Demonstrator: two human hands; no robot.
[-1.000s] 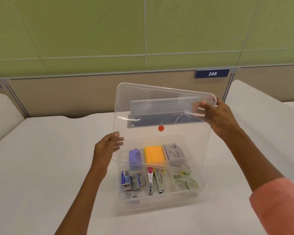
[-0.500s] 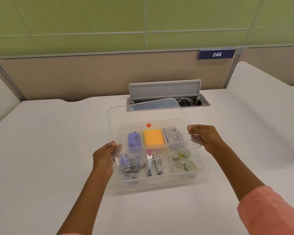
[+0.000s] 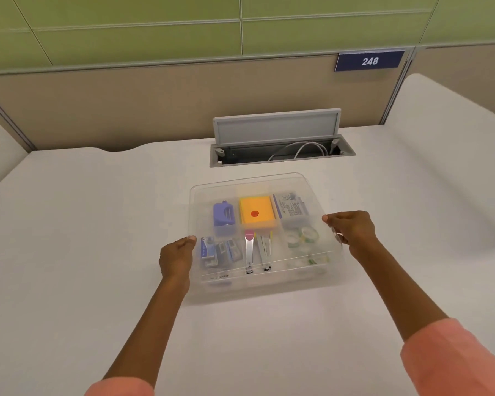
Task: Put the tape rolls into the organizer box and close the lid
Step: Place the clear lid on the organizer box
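The clear organizer box (image 3: 257,290) stands on the white desk, with its clear lid (image 3: 309,190) lying nearly flat over it. A red dot marks the lid's middle. Through the lid I see the tape rolls (image 3: 302,237) in the right front compartment. My left hand (image 3: 177,257) grips the lid's left edge, thumb on top. At the lid's right edge my right hand (image 3: 350,230) pinches it. Other compartments hold a purple item, an orange pad, a label pack, staple boxes and clips.
Behind the box an open grey cable hatch (image 3: 277,138) is set in the white desk (image 3: 83,224), with white cables inside. A beige and green partition with a "248" sign (image 3: 369,61) closes off the back. Pink sleeves cover both forearms near the bottom edge.
The lid was held up nearly upright above the box; both hands have lowered it forward and down until it lies almost flat on the box.
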